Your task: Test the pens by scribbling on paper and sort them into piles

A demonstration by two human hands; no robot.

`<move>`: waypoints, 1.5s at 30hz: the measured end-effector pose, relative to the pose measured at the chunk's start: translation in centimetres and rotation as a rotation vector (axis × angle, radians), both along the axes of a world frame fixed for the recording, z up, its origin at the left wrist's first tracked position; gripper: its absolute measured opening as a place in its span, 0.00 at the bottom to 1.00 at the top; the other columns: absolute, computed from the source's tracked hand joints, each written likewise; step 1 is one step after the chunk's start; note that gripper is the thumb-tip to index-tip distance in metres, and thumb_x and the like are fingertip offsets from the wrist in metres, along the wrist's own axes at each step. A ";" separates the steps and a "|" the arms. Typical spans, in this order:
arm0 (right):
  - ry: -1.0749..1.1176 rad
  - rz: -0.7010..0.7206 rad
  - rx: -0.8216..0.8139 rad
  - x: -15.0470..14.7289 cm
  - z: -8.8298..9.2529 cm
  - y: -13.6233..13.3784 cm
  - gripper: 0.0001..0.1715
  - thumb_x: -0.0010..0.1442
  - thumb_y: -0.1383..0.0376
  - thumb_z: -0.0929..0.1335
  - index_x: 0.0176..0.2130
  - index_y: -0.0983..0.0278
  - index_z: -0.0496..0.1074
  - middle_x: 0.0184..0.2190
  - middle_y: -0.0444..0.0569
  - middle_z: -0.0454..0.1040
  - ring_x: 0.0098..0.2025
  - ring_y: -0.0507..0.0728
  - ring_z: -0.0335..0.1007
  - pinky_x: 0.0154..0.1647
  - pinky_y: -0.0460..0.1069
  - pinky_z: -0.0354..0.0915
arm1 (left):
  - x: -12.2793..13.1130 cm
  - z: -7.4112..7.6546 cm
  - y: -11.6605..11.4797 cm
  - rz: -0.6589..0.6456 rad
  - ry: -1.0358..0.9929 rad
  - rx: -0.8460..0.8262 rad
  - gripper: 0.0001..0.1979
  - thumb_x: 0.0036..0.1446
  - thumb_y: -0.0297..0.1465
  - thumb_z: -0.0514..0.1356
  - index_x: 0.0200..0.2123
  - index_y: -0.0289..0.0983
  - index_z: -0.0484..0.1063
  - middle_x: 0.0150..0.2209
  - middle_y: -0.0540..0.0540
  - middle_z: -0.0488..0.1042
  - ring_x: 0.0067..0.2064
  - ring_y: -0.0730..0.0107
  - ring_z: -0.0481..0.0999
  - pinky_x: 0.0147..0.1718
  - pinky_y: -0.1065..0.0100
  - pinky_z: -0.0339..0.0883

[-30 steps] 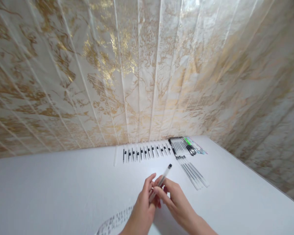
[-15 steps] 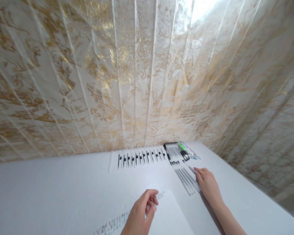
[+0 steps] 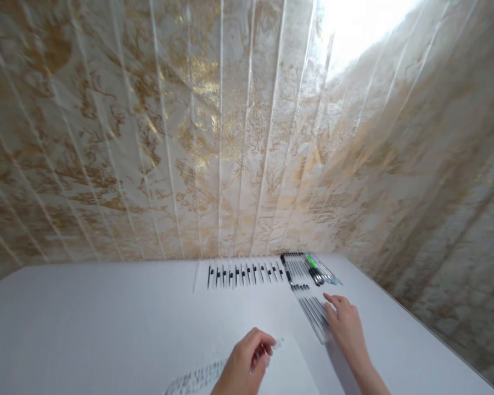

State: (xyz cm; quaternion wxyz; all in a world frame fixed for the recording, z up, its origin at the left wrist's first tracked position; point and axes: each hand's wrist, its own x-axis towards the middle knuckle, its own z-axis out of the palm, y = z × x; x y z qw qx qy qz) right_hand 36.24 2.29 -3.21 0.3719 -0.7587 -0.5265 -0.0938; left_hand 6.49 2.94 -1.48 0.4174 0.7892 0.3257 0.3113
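Note:
My right hand (image 3: 343, 322) rests at the right side of a slanted row of clear pens with black tips (image 3: 312, 315). Its index finger is stretched out, the thumb apart from it and close against the outermost pen; I see nothing gripped. My left hand (image 3: 247, 359) hovers over a white sheet of paper (image 3: 290, 370), fingers loosely curled and thumb apart, with nothing visible in them. Dark handwriting (image 3: 197, 378) covers the sheet's left part, partly hidden by this hand.
Farther back lie several slim black-and-clear pen parts (image 3: 242, 274) in a row, with a clear stick (image 3: 196, 276) at its left end. Toward the back right are more pens (image 3: 297, 269), some green (image 3: 311, 261). A gold-patterned curtain (image 3: 214, 164) hangs behind the white table (image 3: 107, 318).
My right hand has spread its finger and thumb, and the pen near its fingertips now lies in line with the row. The view has tilted and shifted slightly; my left hand stays curled.

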 end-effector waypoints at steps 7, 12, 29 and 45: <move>0.029 0.311 0.050 -8.8 3.4 1.9 0.19 0.62 0.58 0.60 0.46 0.58 0.74 0.45 0.52 0.73 0.46 0.62 0.70 0.46 0.56 0.68 | -4.0 2.0 8.8 0.410 0.151 0.179 0.20 0.58 0.16 0.52 0.48 0.40 0.69 0.52 0.45 0.68 0.55 0.64 0.67 0.52 0.62 0.63; 0.200 0.696 0.064 -17.4 1.2 1.8 0.17 0.60 0.70 0.62 0.47 0.57 0.72 0.44 0.52 0.72 0.48 0.61 0.70 0.49 0.56 0.68 | -7.2 1.7 16.3 0.548 0.380 0.331 0.15 0.63 0.30 0.60 0.53 0.37 0.68 0.58 0.41 0.65 0.57 0.52 0.67 0.53 0.46 0.63; 0.320 0.792 0.087 -17.3 -1.0 2.4 0.17 0.59 0.74 0.62 0.44 0.60 0.72 0.37 0.49 0.72 0.40 0.58 0.71 0.40 0.51 0.69 | -10.7 -0.3 16.0 0.345 0.517 0.417 0.12 0.64 0.26 0.56 0.51 0.36 0.69 0.53 0.42 0.70 0.54 0.56 0.70 0.52 0.50 0.65; 0.197 0.738 -0.237 -18.5 2.1 0.8 0.16 0.55 0.78 0.62 0.40 0.62 0.69 0.35 0.48 0.73 0.38 0.57 0.71 0.40 0.49 0.66 | -11.5 2.8 5.2 -0.119 0.260 0.293 0.24 0.54 0.14 0.49 0.47 0.42 0.71 0.49 0.45 0.70 0.51 0.66 0.70 0.51 0.68 0.63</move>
